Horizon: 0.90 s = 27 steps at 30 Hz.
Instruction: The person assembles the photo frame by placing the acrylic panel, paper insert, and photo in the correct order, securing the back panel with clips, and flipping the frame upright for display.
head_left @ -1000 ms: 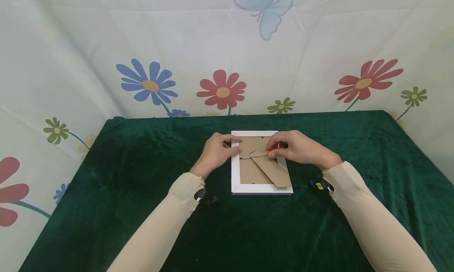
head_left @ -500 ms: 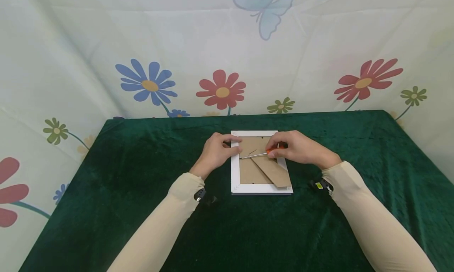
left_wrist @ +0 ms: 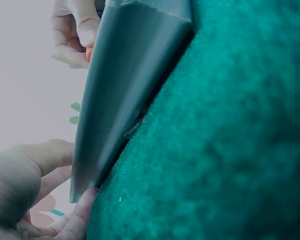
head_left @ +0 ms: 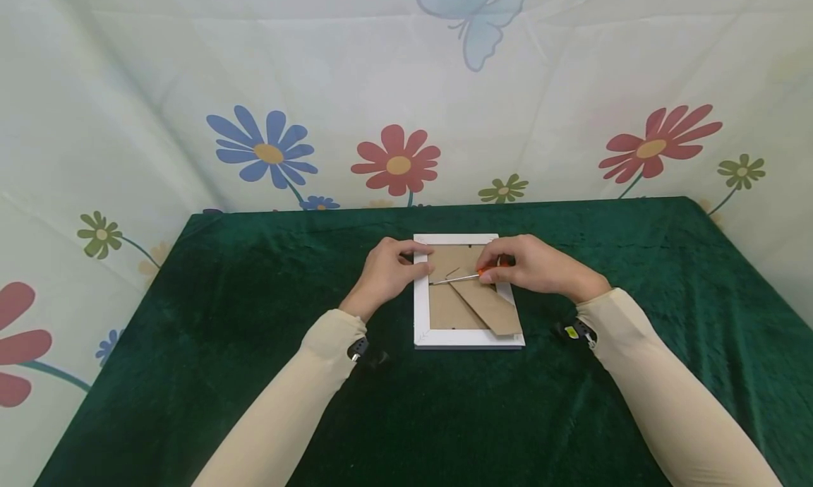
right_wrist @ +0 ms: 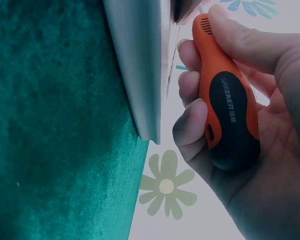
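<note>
A white picture frame [head_left: 421, 314] lies face down on the green cloth, its brown backing board [head_left: 444, 314] upward. A brown stand flap [head_left: 492, 308] slants over the board's lower right. My left hand [head_left: 384, 274] holds the frame's left side, thumb and a finger over the rail; the left wrist view has its fingers at the frame's outer edge [left_wrist: 107, 100]. My right hand [head_left: 536, 265] grips a screwdriver with an orange and black handle [right_wrist: 230, 105]. The screwdriver's thin metal shaft [head_left: 464, 279] points left across the board, its tip at the inner edge of the left rail.
Dark green velvety cloth [head_left: 286, 282] covers the table around the frame. Behind stands a white backdrop [head_left: 343, 70] printed with flowers and a butterfly. Small dark tabs [head_left: 470, 246] show along the frame's inner edge. A dark band [head_left: 581, 332] sits at each wrist.
Almost nothing differs. My right hand and the screwdriver handle shift very slightly, while the tip stays at the left rail; the frame and left hand keep their place.
</note>
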### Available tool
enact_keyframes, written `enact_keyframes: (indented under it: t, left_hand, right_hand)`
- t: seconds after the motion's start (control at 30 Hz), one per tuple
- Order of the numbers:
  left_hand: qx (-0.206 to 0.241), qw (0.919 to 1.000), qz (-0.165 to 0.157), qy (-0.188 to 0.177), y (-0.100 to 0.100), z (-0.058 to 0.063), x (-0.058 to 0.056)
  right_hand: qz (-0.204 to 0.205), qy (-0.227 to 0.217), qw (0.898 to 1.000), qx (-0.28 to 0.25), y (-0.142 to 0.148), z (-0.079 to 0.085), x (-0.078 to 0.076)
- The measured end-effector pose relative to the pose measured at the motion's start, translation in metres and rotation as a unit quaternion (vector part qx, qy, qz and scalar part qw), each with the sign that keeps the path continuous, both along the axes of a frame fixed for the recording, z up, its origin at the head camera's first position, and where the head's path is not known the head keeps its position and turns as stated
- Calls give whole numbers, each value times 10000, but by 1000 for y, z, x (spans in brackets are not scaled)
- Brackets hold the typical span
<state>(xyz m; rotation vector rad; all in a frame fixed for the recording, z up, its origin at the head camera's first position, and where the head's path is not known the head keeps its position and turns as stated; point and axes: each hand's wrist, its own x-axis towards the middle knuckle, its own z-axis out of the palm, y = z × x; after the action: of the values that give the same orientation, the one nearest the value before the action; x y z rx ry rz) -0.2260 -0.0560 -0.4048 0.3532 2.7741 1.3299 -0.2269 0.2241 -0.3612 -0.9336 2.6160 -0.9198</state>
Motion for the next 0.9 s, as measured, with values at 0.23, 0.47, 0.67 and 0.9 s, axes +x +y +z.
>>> enact_keyframes:
  t: [0.23, 0.47, 0.67, 0.9]
  left_hand:
    - [-22, 10000, 12, -7, 0, 0, 0]
    - [-16, 10000, 26, -10, 1, 0, 0]
    - [-25, 10000, 16, -1, 1, 0, 0]
    - [-20, 10000, 10, -47, 1, 1, 0]
  right_hand:
    - [-33, -89, 9999, 62, 1, -2, -1]
    - [-29, -164, 9998, 77, 2, -3, -1]
    - [-19, -172, 9998, 74, 2, -3, -2]
    - [-76, -230, 9996, 124, 1, -3, -1]
